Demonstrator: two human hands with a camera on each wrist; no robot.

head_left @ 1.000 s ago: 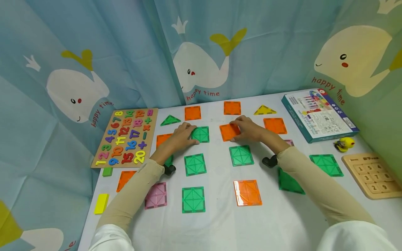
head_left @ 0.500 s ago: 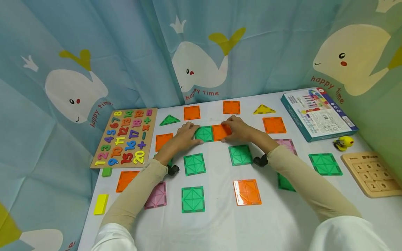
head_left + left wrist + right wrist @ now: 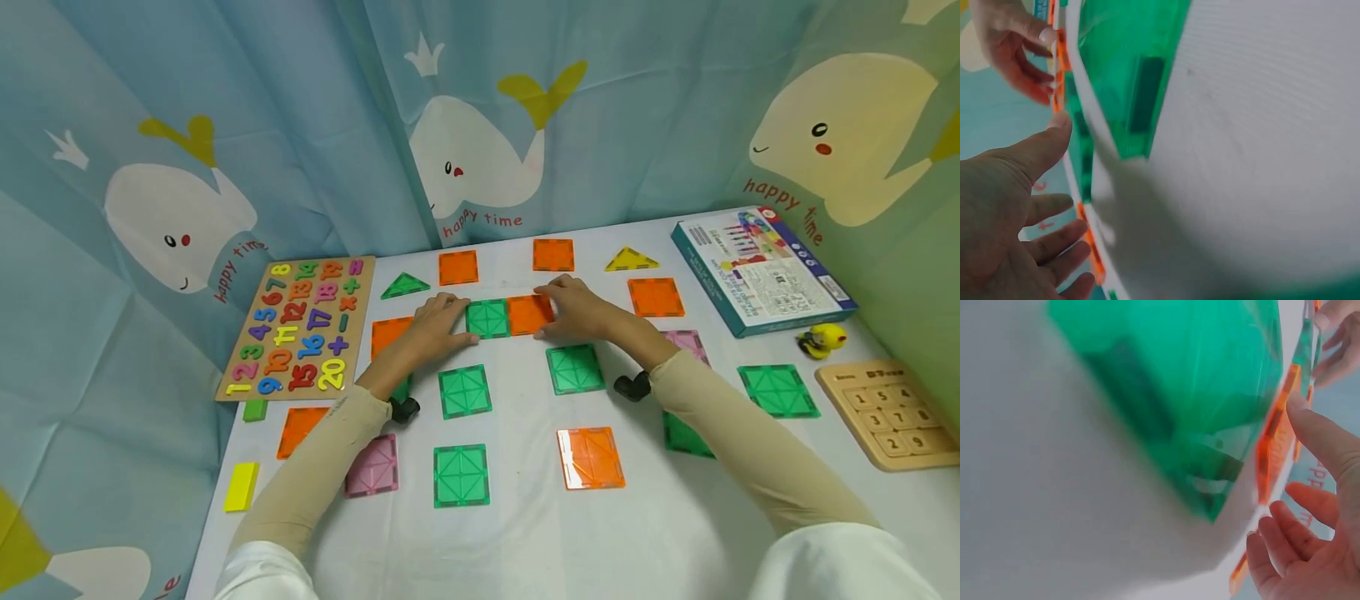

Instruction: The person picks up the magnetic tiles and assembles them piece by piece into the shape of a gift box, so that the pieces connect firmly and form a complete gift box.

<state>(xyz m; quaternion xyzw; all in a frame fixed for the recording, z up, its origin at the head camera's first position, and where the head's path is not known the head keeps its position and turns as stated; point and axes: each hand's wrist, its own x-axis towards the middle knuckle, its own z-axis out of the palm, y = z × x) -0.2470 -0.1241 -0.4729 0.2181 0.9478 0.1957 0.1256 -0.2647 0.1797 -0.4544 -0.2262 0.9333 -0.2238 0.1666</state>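
Tiles are meeting edge to edge near the far middle of the white-covered table [image 3: 525, 533]: a translucent green square magnetic tile [image 3: 487, 318] is lying flat with a translucent orange square magnetic tile [image 3: 530, 314] touching its right side. The person's left hand [image 3: 435, 327] is resting at the green tile's left edge, fingers fairly straight and spread, thumb reaching along the near edge; the left wrist view is showing that thumb extended toward the tile's rim, not curled around it. The right hand [image 3: 577, 308] is pressing at the orange tile's right edge in the same loose, extended way, fingertips touching and nothing pinched. Both beige sleeves are stretching back toward the viewer, each with a black wrist camera beneath. Just in front of the joined pair, two more green square tiles [image 3: 465, 391] are lying apart from each other, and nearer still a green one is sitting beside an orange square tile [image 3: 590, 458]. A pink square tile [image 3: 372, 466] is peeking out beside the left sleeve. Along the back, a green triangle tile [image 3: 406, 286] and a yellow triangle tile [image 3: 632, 261] are flanking two orange squares. A wooden number puzzle board [image 3: 296, 329] is lying at the left, a printed blue toy box [image 3: 761, 271] at the right, with a small yellow toy [image 3: 822, 340] and a pale wooden number board [image 3: 888, 414] near it.
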